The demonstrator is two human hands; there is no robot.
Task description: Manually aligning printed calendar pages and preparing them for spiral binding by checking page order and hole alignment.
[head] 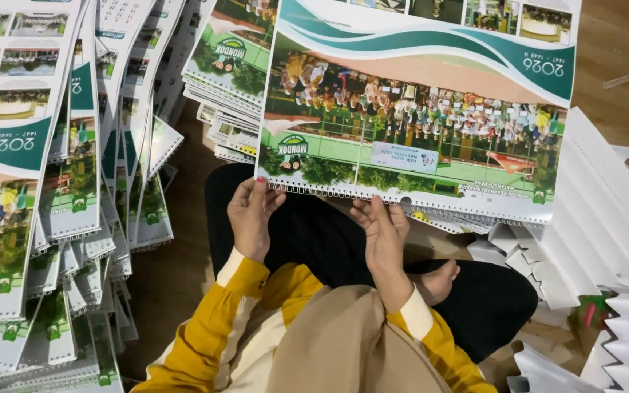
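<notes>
A wire-bound wall calendar (416,109), glossy and printed in green and teal, fills the upper centre of the frame, held by its coil edge over the seated person's lap. The left hand (250,218) pinches the lower-left corner; the right hand (381,233) grips mid-edge, fingers curled under. It looks light, flexible and probably slippery. More calendars (45,182) fan out at left; white folded card (606,218) lies at right.

left hand (251,216): fingers curled, pointing 12 o'clock | right hand (381,234): fingers extended, 12 o'clock | 2 forearms bent inward
</notes>
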